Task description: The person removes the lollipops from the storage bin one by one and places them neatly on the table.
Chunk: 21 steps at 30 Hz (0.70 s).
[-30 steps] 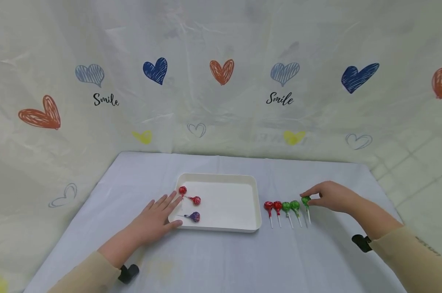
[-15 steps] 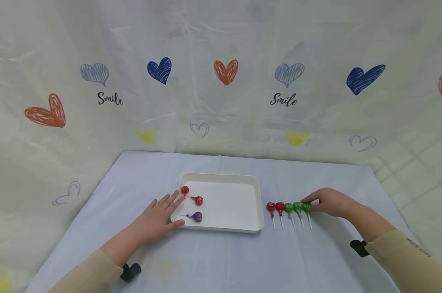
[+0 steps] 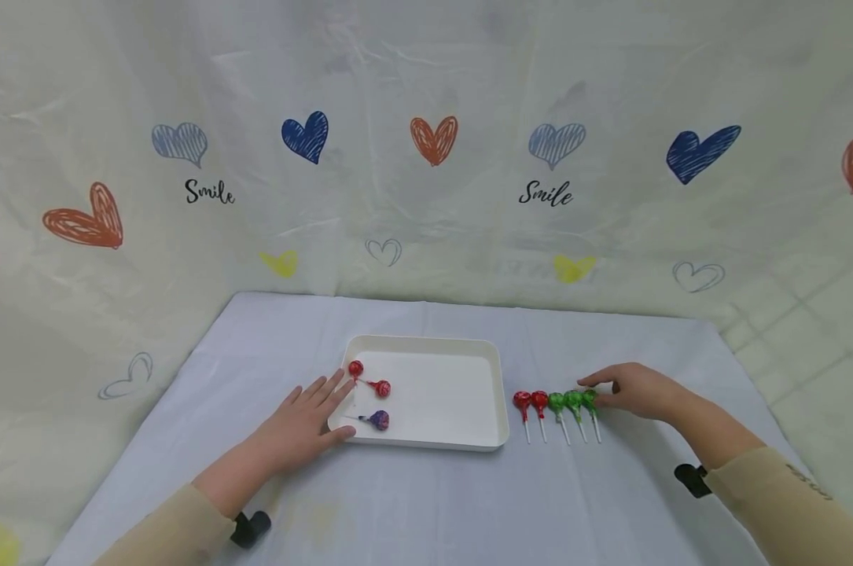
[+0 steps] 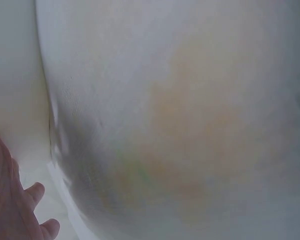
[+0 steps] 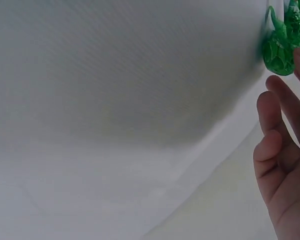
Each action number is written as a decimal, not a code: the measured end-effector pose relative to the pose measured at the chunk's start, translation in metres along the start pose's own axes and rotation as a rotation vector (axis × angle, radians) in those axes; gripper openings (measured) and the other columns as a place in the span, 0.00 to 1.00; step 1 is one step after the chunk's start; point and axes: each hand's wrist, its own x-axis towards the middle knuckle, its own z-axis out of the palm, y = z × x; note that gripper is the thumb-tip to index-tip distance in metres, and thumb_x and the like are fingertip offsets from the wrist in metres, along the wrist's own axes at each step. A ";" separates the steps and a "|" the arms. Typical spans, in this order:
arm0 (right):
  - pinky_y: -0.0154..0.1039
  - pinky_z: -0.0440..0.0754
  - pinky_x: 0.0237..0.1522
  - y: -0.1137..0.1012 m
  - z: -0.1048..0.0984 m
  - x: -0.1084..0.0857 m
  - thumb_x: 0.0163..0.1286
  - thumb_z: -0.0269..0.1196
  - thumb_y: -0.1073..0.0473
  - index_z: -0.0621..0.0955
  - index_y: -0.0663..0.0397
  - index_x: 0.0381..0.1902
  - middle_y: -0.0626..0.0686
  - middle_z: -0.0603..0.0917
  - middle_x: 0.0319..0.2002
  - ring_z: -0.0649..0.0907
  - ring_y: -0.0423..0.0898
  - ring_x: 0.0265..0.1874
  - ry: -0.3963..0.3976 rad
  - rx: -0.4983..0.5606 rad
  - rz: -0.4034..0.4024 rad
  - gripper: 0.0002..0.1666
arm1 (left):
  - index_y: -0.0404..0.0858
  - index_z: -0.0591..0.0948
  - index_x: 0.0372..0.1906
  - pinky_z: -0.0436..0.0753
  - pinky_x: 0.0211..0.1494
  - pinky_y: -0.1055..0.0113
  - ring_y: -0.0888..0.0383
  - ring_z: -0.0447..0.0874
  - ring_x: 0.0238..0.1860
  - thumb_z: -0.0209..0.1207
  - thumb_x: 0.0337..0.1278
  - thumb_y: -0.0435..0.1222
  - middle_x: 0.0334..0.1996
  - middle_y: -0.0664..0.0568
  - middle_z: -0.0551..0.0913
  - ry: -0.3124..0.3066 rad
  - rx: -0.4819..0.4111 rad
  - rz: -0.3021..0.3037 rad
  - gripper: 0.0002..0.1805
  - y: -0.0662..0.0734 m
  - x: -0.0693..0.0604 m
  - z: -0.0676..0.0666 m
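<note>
In the head view, my left hand (image 3: 300,424) lies with spread, straight fingers over the left edge of a white tray (image 3: 443,440). Inside that tray, near the fingertips, are two red lollipops (image 3: 380,388) and a purple-blue one (image 3: 379,420). My right hand (image 3: 631,391) is at the right end of a row of lollipops on the cloth. Its index finger and thumb are parted around the head of the last green lollipop (image 3: 590,398). The right wrist view shows a fingertip at the green wrapper (image 5: 278,54), the other fingers loosely bent and holding nothing.
Left of that last lollipop lie two more green lollipops (image 3: 573,401) and two red ones (image 3: 522,401), sticks toward me. A white cloth (image 3: 426,503) covers the table. A backdrop (image 3: 426,220) with printed hearts stands behind it.
My right hand has moved the last green lollipop left and down against the row, and its fingers have since loosened from it. The left hand stays on the tray edge.
</note>
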 end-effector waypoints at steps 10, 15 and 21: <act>0.36 0.74 0.26 -0.006 -0.011 -0.001 0.65 0.69 0.53 0.83 0.48 0.59 0.44 0.82 0.39 0.72 0.44 0.30 0.035 0.000 -0.029 0.23 | 0.52 0.50 0.80 0.47 0.75 0.37 0.43 0.46 0.78 0.49 0.63 0.67 0.80 0.54 0.45 0.011 -0.003 0.003 0.47 -0.001 -0.001 0.001; 0.37 0.75 0.27 -0.019 -0.015 0.000 0.65 0.69 0.51 0.84 0.48 0.58 0.47 0.84 0.42 0.74 0.44 0.32 0.045 0.009 -0.056 0.23 | 0.52 0.51 0.80 0.48 0.75 0.37 0.42 0.46 0.78 0.49 0.63 0.67 0.80 0.53 0.45 0.013 0.007 0.009 0.47 0.000 -0.001 -0.001; 0.39 0.78 0.33 -0.041 -0.022 0.009 0.64 0.69 0.48 0.83 0.46 0.59 0.52 0.84 0.52 0.76 0.44 0.37 0.023 0.008 -0.056 0.25 | 0.52 0.51 0.80 0.48 0.75 0.37 0.43 0.46 0.78 0.49 0.62 0.67 0.80 0.53 0.45 0.006 0.003 0.004 0.47 -0.001 0.000 0.000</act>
